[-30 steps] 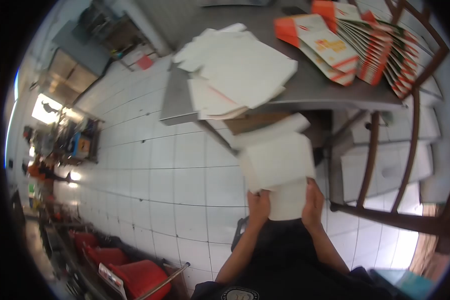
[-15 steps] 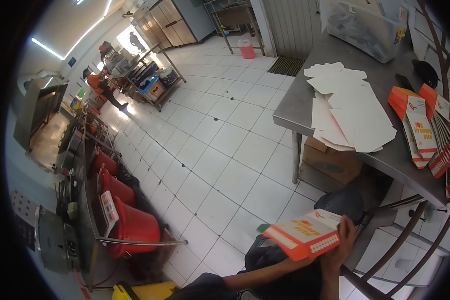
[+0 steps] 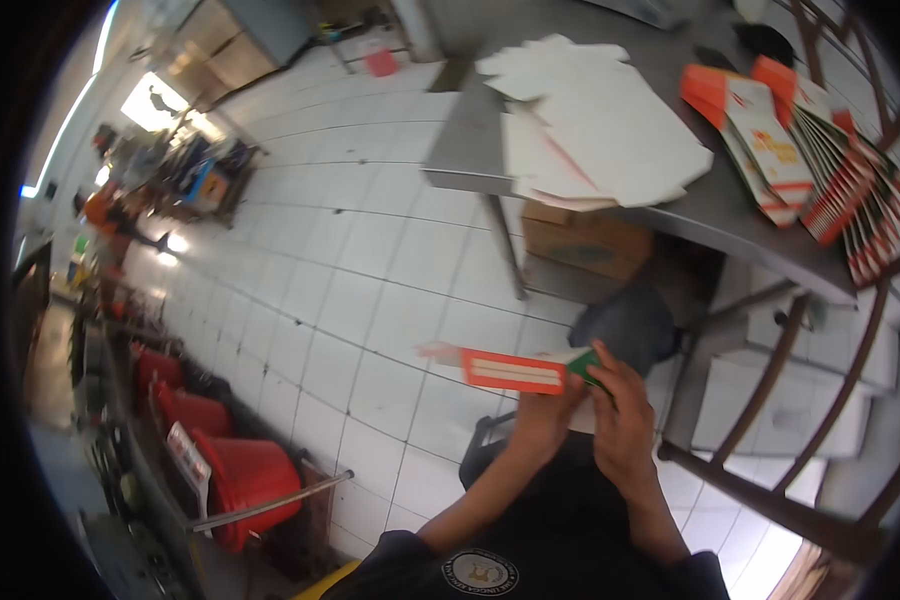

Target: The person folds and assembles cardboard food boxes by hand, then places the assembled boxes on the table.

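A red, white and green printed cardboard box is held up in front of my lap, its narrow red side facing me. My left hand grips it from below near the right end. My right hand is closed at that same end, fingers on the green flap. On the metal table lies a pile of white cardboard blanks. Folded printed boxes are stacked beside them in a leaning row.
A brown chair stands close on my right. Under the table is a cardboard carton, with a dark rounded thing in front. Red buckets line the left counter. A person in orange stands far left.
My view has swung right and down. The box has turned from showing its printed top to showing its narrow side, and my left hand is now under it.
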The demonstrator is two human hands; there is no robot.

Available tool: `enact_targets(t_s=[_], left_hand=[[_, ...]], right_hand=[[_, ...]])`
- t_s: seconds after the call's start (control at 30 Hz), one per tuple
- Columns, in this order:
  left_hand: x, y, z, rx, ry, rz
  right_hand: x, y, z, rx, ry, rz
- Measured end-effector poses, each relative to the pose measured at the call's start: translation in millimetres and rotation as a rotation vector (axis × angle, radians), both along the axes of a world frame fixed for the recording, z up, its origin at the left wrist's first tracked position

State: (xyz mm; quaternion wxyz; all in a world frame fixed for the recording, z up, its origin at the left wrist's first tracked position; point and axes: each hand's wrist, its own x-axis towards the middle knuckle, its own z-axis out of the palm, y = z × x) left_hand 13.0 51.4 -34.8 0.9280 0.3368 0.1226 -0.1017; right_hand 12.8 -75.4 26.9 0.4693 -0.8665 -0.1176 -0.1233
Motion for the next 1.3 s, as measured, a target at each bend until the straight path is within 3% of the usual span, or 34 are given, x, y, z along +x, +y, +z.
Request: enact_targets(t_s=[0.13, 0.23, 0.33, 0.53, 0.63, 0.7, 0.83, 0.93, 1.03, 1.07, 1.3], left_hand=[[0.7, 4.7, 8.0, -0.065, -0.011, 0.015], [-0.9, 5.1, -8.9, 0.035, 0.011, 0.011], [-3.8, 4.6, -15.7, 0.063, 0.0, 0.044], [-6.3, 5.5, -15.5, 0.097, -0.027, 0.056], [-8.1, 9.5, -10.8, 0.836, -0.121, -0.069], [-11.1, 10.8, -20.4, 0.761, -0.276, 0.009], [-22.2, 16.5, -24.8, 1.062, -0.436, 0.028], [-28.0, 14.7, -26.2, 1.313, -0.526, 0.049], [-30.2, 1.9, -24.9, 1.436, -0.531, 0.093], [-30.6, -6.1, -19.5, 1.369, -0.402, 0.109], [-33.7, -24.5, 4.9, 0.788, -0.257, 0.122]], right_hand=[[2.1, -5.8, -10.4, 0.088, -0.033, 0.063], [-1.2, -2.4, -18.3, 0.284, 0.138, -0.041], [1.8, 3.0, -7.9, 0.218, 0.147, -0.084], [3.1, 4.3, -7.4, 0.355, 0.181, -0.055], [2.6, -0.2, -5.0, 0.287, 0.144, -0.012], [2.0, -4.9, -4.0, 0.225, 0.169, 0.009], [-7.0, -10.2, 5.2, -0.18, -0.02, 0.026], [-21.9, -2.6, 16.9, -0.28, 0.041, 0.019], [-23.4, -4.7, 14.4, -0.187, 0.142, 0.024], [-23.9, -3.6, 10.7, -0.145, 0.128, -0.005], [-28.8, 3.9, -21.9, -0.021, 0.02, -0.103]])
